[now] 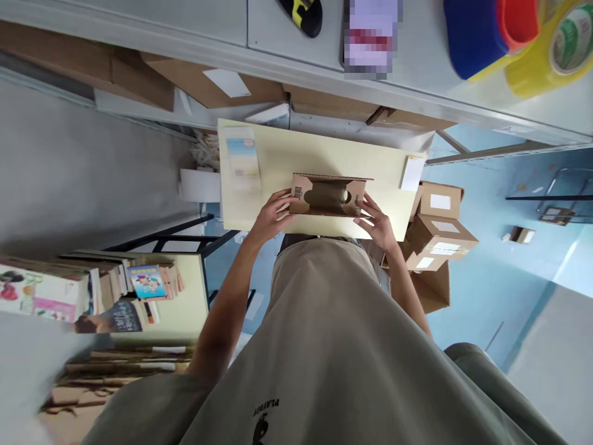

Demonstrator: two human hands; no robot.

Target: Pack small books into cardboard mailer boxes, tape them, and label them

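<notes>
A small brown cardboard box lies open in front of me, over the pale yellow tabletop. Its end flaps have rounded cut-outs, and a barcode shows near its left end. My left hand grips the left end, with the fingers at the side and the thumb low near the front edge. At the right end my right hand holds the box in the same way, fingers bent against the cardboard. Through the opening I see part of the inside.
A blurred printed packet is on the table's left, and a white card on its right. Stacked cartons stand at the right. Books fill a rack at the left. Above are a grey shelf and a yellow tape roll.
</notes>
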